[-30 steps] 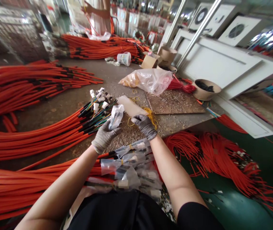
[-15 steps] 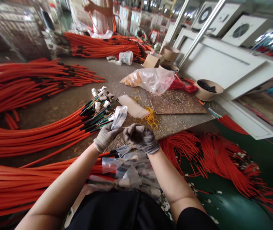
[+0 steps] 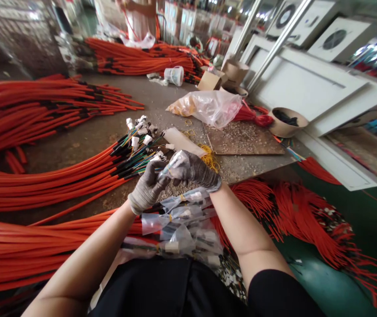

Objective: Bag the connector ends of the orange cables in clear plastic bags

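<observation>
I've got L gloved hand (image 3: 147,187) + R gloved hand (image 3: 195,169) pinching 1 clear bag (image 3: 177,165) btwn them, harness wire ends (image 3: 138,152) just far, bagged connectors (image 3: 182,226) near.

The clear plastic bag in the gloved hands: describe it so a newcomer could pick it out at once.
Find the orange cable bundle fanned across the grey work surface. At its connector ends, the left hand and right hand, gloved, hold a small clear plastic bag. Unlike the bagged cable ends below, it alone is held up.
</observation>
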A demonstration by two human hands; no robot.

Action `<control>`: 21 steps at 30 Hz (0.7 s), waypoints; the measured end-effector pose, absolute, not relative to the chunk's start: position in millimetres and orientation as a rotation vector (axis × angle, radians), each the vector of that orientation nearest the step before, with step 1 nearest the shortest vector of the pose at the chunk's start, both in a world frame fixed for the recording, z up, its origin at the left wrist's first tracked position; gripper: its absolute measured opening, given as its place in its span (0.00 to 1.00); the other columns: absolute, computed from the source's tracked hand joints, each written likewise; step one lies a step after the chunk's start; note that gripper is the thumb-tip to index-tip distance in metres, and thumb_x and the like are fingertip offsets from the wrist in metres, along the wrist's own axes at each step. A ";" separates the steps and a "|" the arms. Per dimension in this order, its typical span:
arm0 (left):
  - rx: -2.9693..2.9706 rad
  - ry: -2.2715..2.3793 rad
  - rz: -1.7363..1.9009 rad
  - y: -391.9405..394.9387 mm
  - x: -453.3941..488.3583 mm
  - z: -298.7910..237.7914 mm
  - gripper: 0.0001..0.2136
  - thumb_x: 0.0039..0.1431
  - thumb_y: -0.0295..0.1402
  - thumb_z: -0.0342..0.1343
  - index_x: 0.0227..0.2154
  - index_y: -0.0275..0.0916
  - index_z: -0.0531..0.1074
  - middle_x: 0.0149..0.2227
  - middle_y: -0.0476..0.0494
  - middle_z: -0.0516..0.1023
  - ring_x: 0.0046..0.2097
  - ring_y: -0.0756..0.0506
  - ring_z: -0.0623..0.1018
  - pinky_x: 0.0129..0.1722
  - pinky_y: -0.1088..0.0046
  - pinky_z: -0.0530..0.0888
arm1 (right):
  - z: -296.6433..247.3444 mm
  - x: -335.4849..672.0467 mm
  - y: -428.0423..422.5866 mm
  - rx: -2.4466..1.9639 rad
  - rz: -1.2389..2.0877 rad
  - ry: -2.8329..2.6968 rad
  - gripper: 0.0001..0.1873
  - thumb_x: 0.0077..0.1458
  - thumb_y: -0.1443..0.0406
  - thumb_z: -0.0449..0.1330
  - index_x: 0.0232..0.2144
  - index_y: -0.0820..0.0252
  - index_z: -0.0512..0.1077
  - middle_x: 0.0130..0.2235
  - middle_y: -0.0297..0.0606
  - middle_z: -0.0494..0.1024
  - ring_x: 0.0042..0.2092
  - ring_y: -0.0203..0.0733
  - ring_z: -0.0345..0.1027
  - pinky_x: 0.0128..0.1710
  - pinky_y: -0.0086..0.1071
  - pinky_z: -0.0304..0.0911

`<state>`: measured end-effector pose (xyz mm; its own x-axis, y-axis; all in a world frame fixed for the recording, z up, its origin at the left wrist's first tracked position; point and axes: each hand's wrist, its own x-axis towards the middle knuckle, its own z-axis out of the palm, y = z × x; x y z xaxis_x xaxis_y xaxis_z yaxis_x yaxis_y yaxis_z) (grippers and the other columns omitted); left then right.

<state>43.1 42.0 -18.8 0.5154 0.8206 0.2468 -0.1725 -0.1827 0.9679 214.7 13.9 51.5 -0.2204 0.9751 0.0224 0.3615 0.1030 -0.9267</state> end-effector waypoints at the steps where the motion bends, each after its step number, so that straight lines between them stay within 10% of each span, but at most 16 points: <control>1: 1.416 0.593 1.011 43.1 41.7 -16.2 0.22 0.53 0.43 0.60 0.47 0.40 0.63 0.23 0.55 0.68 0.23 0.53 0.66 0.24 0.78 0.65 | 45.6 209.7 14.3 -1.294 1.189 -1.549 0.20 0.49 0.50 0.61 0.34 0.60 0.69 0.25 0.33 0.75 0.23 0.35 0.68 0.18 0.25 0.61; 7: 1.106 0.664 1.070 51.0 47.0 -6.4 0.30 0.45 0.45 0.65 0.50 0.40 0.64 0.19 0.59 0.63 0.19 0.56 0.58 0.18 0.79 0.56 | 21.3 186.3 -3.9 -1.346 1.177 -1.195 0.26 0.52 0.43 0.55 0.29 0.61 0.69 0.19 0.30 0.72 0.15 0.30 0.61 0.13 0.22 0.54; 14: 0.903 0.660 0.936 50.6 39.9 1.7 0.10 0.39 0.35 0.60 0.23 0.37 0.66 0.17 0.56 0.62 0.18 0.56 0.59 0.17 0.79 0.53 | -5.9 191.6 14.6 -1.341 1.341 -1.055 0.21 0.52 0.49 0.57 0.37 0.60 0.74 0.32 0.39 0.78 0.27 0.37 0.73 0.15 0.22 0.57; 17: 0.839 0.648 1.011 54.0 34.2 3.5 0.09 0.35 0.33 0.57 0.21 0.37 0.65 0.17 0.55 0.62 0.18 0.56 0.59 0.16 0.79 0.54 | -6.8 207.5 30.9 -1.345 0.963 -0.852 0.23 0.60 0.53 0.45 0.51 0.53 0.68 0.49 0.41 0.75 0.48 0.38 0.72 0.36 0.30 0.71; 21: 0.846 0.739 1.091 60.8 39.9 -3.3 0.11 0.35 0.34 0.59 0.22 0.39 0.62 0.16 0.58 0.60 0.16 0.56 0.56 0.15 0.79 0.52 | 4.0 206.8 19.2 -1.287 0.644 -1.074 0.20 0.59 0.55 0.50 0.50 0.53 0.69 0.58 0.39 0.69 0.63 0.38 0.57 0.61 0.42 0.55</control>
<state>39.9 60.8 -3.3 0.2955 0.9504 -0.0974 -0.4427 0.2266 0.8676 206.8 19.2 4.0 0.4051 0.8738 0.2689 0.1750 0.2146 -0.9609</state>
